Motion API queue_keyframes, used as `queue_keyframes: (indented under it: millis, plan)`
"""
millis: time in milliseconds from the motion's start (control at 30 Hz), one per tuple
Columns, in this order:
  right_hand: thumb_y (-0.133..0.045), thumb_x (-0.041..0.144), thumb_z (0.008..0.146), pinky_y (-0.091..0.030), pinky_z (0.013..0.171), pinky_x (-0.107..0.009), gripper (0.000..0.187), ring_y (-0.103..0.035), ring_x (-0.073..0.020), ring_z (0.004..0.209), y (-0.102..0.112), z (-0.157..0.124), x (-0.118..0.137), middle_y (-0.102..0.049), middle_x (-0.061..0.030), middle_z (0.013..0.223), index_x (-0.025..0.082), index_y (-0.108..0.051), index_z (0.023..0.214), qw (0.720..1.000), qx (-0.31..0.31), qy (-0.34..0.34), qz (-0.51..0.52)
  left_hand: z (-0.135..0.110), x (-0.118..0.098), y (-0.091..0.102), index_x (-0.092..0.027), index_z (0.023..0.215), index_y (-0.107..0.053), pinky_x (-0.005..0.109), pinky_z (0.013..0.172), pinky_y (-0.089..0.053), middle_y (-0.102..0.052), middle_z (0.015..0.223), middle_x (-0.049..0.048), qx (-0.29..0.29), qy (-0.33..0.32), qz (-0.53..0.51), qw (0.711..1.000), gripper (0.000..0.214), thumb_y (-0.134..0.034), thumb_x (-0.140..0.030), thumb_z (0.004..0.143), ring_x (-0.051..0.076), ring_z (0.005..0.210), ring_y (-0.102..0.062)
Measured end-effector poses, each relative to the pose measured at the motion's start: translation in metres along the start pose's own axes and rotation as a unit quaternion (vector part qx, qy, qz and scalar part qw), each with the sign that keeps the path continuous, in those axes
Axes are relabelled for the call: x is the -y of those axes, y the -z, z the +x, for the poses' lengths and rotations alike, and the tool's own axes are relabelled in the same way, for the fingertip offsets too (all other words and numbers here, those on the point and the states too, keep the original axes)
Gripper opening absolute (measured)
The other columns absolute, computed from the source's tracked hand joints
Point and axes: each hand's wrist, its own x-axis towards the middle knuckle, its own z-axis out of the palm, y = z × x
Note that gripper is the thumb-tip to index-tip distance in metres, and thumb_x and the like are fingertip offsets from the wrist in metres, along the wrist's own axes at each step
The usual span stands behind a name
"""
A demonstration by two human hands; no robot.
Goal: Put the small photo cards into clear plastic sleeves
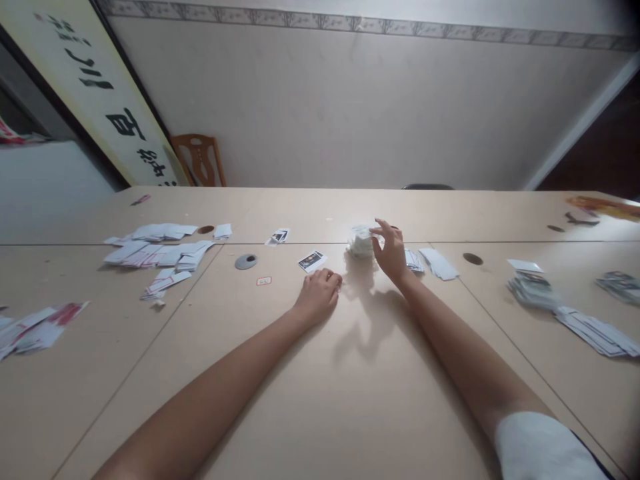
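Note:
My left hand (pixel 319 295) rests on the table, fingers loosely bent with their tips on the surface and nothing visible in them. Just beyond it lies a dark-printed photo card with a white border (pixel 312 261). My right hand (pixel 391 250) is raised at the right side of a stack of clear, whitish plastic sleeves (pixel 361 241). Its thumb and fingers are apart, the fingertips close to the stack's edge; whether they touch it I cannot tell. Behind that wrist, a small pile of cards (pixel 414 261) is partly hidden.
More photo cards (pixel 279 237) lie farther left. White paper packets (pixel 157 253) spread across the left side. At right are white slips (pixel 439 264), a sleeve stack (pixel 533 292) and a fanned row of packets (pixel 597 331). A grey cable-hole cover (pixel 246 261) sits in the table.

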Motion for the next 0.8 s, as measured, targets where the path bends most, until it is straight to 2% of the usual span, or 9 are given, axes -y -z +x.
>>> queue_keyframes:
  millis: [133,333,500,567,667,800]
  plan:
    - [-0.043,0.016,0.093,-0.054,0.085,-0.043,0.047,-0.068,-0.0224,0.094,-0.001,-0.001,0.001,-0.072,-0.0059,0.095,0.022,-0.033,0.138,1.0,-0.016,-0.005,0.008,0.0,-0.001,0.002,-0.022,0.106,-0.059,0.041,0.094,-0.035,-0.057,0.113,0.0081,0.004,0.003,0.0,1.0,0.025,-0.042,-0.022,0.088,0.024,0.11,-0.049]
    - [-0.048,0.019,0.093,-0.057,0.085,-0.043,0.047,-0.068,-0.0219,0.092,-0.004,-0.001,0.002,-0.071,-0.0052,0.092,0.022,-0.032,0.137,0.997,-0.045,-0.031,0.05,0.0,-0.001,0.003,-0.022,0.106,-0.058,0.04,0.094,-0.035,-0.057,0.113,0.0076,0.004,0.002,0.0,1.0,0.025,-0.044,-0.021,0.086,0.024,0.109,-0.049]
    - [-0.046,0.022,0.094,-0.058,0.082,-0.042,0.045,-0.067,-0.0215,0.097,0.001,0.005,0.008,-0.069,-0.0076,0.1,0.024,-0.031,0.136,0.993,-0.047,-0.069,0.085,0.0,0.0,0.002,-0.022,0.106,-0.059,0.04,0.093,-0.036,-0.057,0.112,0.0084,0.0,-0.002,0.003,1.0,0.024,-0.043,-0.022,0.088,0.024,0.108,-0.049]
    - [-0.048,0.024,0.093,-0.057,0.083,-0.043,0.047,-0.067,-0.0222,0.095,0.005,0.011,0.014,-0.069,-0.0074,0.098,0.025,-0.029,0.136,0.991,-0.051,-0.089,0.079,0.0,0.0,0.001,-0.022,0.105,-0.059,0.041,0.092,-0.036,-0.057,0.111,0.0087,-0.002,-0.006,0.001,1.0,0.024,-0.042,-0.022,0.089,0.024,0.108,-0.05]
    - [-0.052,0.028,0.09,-0.058,0.073,-0.04,0.054,-0.067,-0.0216,0.081,0.009,0.021,0.029,-0.068,-0.0042,0.087,0.024,-0.026,0.137,0.989,-0.043,-0.111,0.086,0.0,0.0,0.0,-0.022,0.109,-0.056,0.044,0.095,-0.036,-0.058,0.113,0.0091,-0.014,-0.006,-0.021,1.0,0.025,-0.041,-0.023,0.089,0.025,0.11,-0.051]
    - [-0.051,0.026,0.089,-0.056,0.067,-0.035,0.052,-0.064,-0.0189,0.074,0.007,0.027,0.059,-0.067,-0.0032,0.086,0.025,-0.028,0.136,0.991,0.004,-0.07,0.117,0.003,0.006,-0.001,-0.021,0.12,-0.047,0.043,0.095,-0.04,-0.057,0.115,0.0092,-0.07,0.039,-0.146,0.986,0.036,-0.048,-0.021,0.085,0.023,0.107,-0.054]
